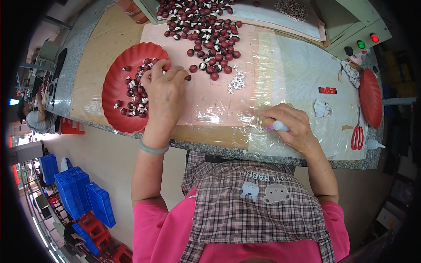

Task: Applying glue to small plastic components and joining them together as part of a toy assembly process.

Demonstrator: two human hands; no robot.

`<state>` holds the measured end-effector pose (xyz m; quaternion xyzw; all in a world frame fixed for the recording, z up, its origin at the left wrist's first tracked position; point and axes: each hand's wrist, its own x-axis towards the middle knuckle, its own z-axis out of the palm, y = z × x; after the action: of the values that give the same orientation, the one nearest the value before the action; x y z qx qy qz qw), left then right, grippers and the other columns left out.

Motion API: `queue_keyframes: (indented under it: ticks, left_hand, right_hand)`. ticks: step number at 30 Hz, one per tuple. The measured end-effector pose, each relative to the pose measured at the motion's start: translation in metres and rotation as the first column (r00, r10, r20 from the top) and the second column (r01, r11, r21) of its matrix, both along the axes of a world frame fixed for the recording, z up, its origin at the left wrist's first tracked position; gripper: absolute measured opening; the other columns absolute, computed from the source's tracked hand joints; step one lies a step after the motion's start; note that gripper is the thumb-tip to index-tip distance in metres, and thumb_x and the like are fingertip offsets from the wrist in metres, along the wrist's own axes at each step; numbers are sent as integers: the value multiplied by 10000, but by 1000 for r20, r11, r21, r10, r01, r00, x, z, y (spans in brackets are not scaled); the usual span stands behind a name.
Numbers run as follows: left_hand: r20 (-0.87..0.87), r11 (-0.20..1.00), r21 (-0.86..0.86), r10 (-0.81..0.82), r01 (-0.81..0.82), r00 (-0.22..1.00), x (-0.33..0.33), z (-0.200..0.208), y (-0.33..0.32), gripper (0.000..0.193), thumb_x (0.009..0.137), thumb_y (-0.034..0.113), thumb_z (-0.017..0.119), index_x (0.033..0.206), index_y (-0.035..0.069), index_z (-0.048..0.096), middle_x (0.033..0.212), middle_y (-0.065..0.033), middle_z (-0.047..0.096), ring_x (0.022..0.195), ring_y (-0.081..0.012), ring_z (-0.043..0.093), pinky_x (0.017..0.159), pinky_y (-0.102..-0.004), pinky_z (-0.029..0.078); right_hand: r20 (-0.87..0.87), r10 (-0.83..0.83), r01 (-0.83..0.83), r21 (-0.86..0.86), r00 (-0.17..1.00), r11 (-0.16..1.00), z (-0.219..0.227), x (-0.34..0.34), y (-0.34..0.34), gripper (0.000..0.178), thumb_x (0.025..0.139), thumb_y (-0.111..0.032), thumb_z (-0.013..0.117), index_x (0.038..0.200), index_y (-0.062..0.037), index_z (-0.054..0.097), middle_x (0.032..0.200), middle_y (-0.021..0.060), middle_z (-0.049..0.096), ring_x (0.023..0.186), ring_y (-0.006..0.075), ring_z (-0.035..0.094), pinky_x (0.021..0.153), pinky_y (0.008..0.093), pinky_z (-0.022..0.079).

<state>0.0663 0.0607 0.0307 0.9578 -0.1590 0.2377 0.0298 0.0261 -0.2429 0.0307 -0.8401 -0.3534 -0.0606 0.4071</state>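
Note:
My left hand [169, 90] reaches over the right rim of a red scalloped dish [112, 79], its fingers curled down and closed. What the fingertips hold is hidden from view. Dark red and black balls with white pieces on them [137, 94] lie in the dish. Close to the knuckles is another dark ball [188, 78]. My right hand [291, 125] rests low over the clear plastic sheet, closed round a small pale squeeze bottle [280, 126] with a purple part near its tip.
Many red and black balls [210, 44] spread across the far table beside small white pieces [237, 82]. A machine with lit buttons [361, 44] stands far right. Red-handled scissors [357, 138], a second red dish [370, 98] and another small bottle [374, 143] lie right.

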Motion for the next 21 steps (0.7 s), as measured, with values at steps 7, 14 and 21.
queue_keyframes:
  ticks: [7,14,21]
  left_hand:
    - [-74,995,31,-88,90,993,5,1,-11,229,726,64,655,954,72,632,865,-52,624,971,-236,553,930,-447,333]
    - [-290,103,-948,-663,-300,690,-33,10,-41,270,826,-1,665,1090,7,610,894,-28,590,865,-109,584,772,-245,490]
    - [-156,-232,-824,-784,-517,601,-49,-11,-60,238,888,21,598,1121,-27,594,1056,-126,644,879,-143,631,786,-248,526]
  right_hand:
    - [-66,-19,19,-1,998,1000,-4,-1,-8,330,733,-7,670,1056,-38,615,865,99,656,786,224,653,688,311,509]
    - [-690,67,265,364,721,893,-3,-4,-6,360,820,-183,683,1045,-60,430,1032,100,537,805,130,569,659,235,473]
    - [-631,216,306,611,745,730,-3,-5,-10,240,889,-91,617,1074,13,506,941,105,595,603,94,584,455,171,420]
